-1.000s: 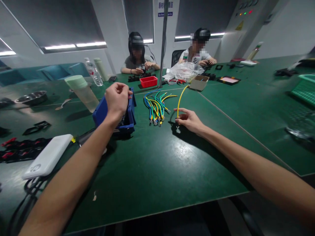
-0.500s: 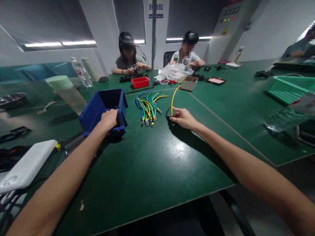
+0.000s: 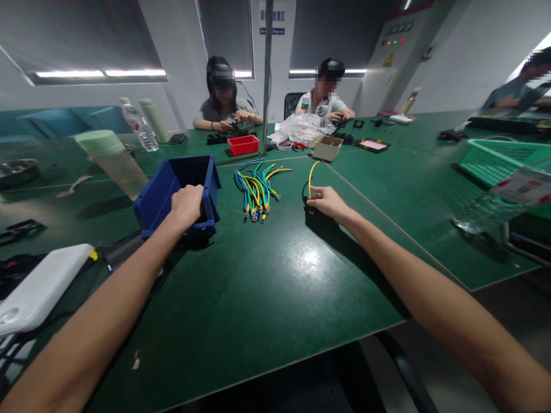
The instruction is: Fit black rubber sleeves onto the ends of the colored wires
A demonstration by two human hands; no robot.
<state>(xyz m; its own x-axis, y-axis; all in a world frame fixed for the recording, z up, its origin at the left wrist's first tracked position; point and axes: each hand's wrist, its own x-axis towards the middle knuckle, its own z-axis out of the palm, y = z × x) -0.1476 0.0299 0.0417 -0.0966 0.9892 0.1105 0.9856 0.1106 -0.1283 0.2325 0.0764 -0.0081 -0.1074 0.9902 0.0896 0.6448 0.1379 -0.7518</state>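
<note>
My right hand [image 3: 328,203] pinches a short yellow cable [image 3: 311,179] near its lower end, just above the table. A small metal ring terminal shows below the fingertips, and the cable's free end curves up and away. My left hand [image 3: 187,203] is closed over the edge of a blue plastic bin [image 3: 151,198]; its fingertips are hidden by the bin wall. Between my hands lies a loose bundle of blue, green and yellow cables [image 3: 257,192], with metal ring terminals at their near ends.
Two people sit across the green table [image 3: 258,298], a third far right. A red tray [image 3: 243,145], a plastic bag [image 3: 297,129] and a tan box [image 3: 327,148] stand beyond the cables. A green basket [image 3: 503,158] is right, a white power bank [image 3: 47,284] left.
My right hand has moved slightly to the right with the yellow cable, away from the bundle. My left hand stays at the bin. The whole view has shifted a little.
</note>
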